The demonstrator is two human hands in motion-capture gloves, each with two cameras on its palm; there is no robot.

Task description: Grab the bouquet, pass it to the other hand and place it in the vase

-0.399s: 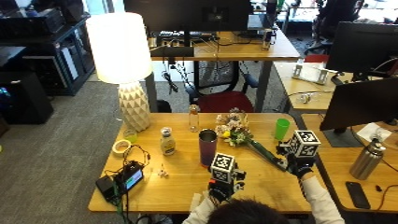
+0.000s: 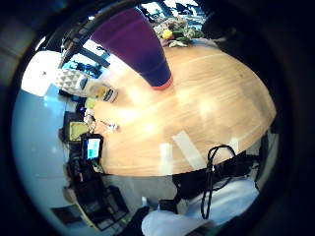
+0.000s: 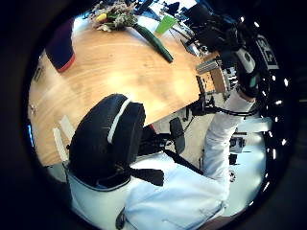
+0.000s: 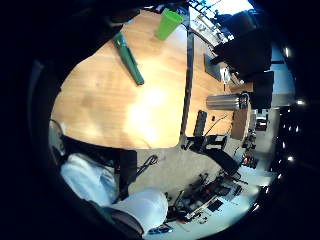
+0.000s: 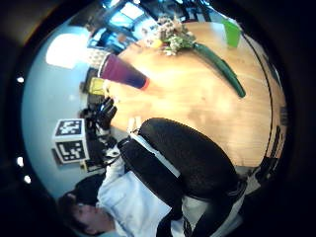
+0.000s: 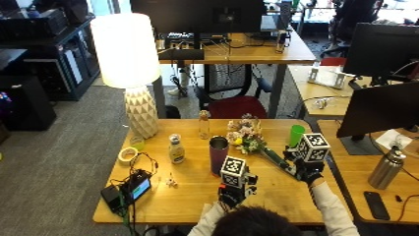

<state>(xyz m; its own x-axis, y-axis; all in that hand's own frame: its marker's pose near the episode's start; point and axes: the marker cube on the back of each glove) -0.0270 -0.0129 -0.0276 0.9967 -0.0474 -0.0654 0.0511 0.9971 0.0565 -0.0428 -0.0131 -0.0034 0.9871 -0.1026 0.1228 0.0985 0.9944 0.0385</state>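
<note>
The bouquet [image 6: 247, 137] lies flat on the wooden table [image 6: 196, 196], pale flowers toward the far side and its green wrapped stem [image 4: 129, 65] slanting toward the right front. A purple tumbler, the vase [image 6: 218, 155], stands upright just left of it. My right hand [image 6: 308, 171] hovers by the stem's near end, fingers relaxed, holding nothing. My left hand [image 6: 230, 194] hangs over the table's front middle, in front of the vase, fingers loose and holding nothing. The left thumb side palm view shows bouquet [image 3: 120, 19] and vase [image 3: 62, 45] apart on the table.
A green cup [image 6: 296, 135] stands right of the flowers. Left of the vase are a dressing bottle [image 6: 175, 149], a glass bottle [image 6: 204, 124], a tape roll [image 6: 126, 155], a small screen device [image 6: 134, 189] and a tall lamp [image 6: 128, 73]. A steel bottle [image 6: 386, 167] stands on the right-hand desk.
</note>
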